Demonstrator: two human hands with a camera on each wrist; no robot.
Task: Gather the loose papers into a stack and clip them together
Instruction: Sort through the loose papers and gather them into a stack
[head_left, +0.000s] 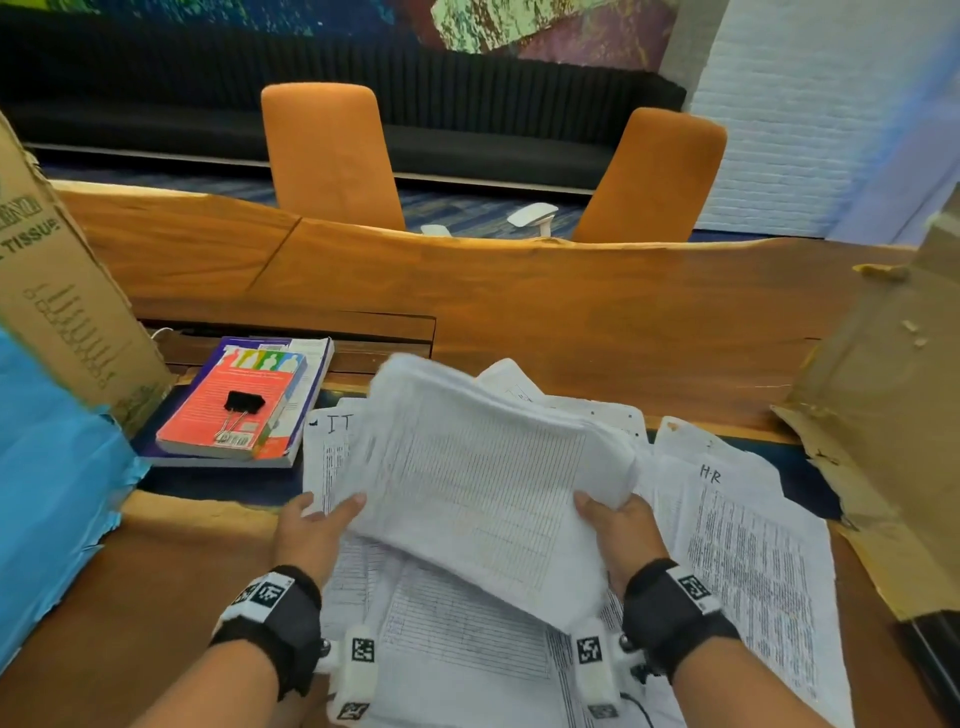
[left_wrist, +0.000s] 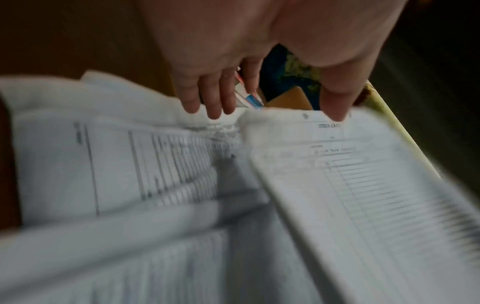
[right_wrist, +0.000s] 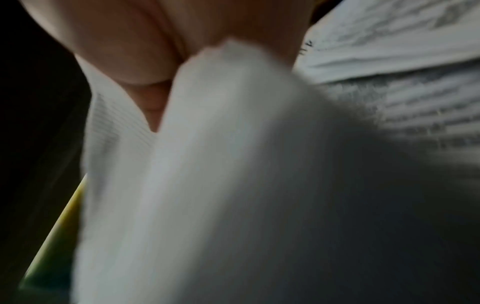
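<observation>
**Q:** Between the two hands, what does the grip hold?

**A:** Right hand (head_left: 618, 525) clamped on the near right corner of the lifted sheaf (head_left: 483, 483), thumb on top, fingers hidden beneath. Left hand (head_left: 311, 535) at the sheaf's near left edge: thumb pressed to the top sheet, fingers extended toward the papers lying below. The left wrist view shows those fingers (left_wrist: 207, 96) fairly straight and apart from the thumb, so this side steadies rather than clamps.

**Q:** How will the sheaf handle?

**A:** Judged light but thick, soft and limp; it bows upward between the two grips. Sheets look smooth and likely to slide or fan. Hold is best taken at opposite edges, thumb above and fingers below, so the edges can be knocked square on the desk (head_left: 571, 312).

**Q:** Where do the other things lie, outward from the grip?

**A:** Loose papers (head_left: 753, 551) are spread on the desk directly beneath and to the right of the sheaf, overlapping. Black binder clip (head_left: 240, 410) rests on a red book (head_left: 228, 415), well to the left, beyond the left hand, untouched.
</observation>
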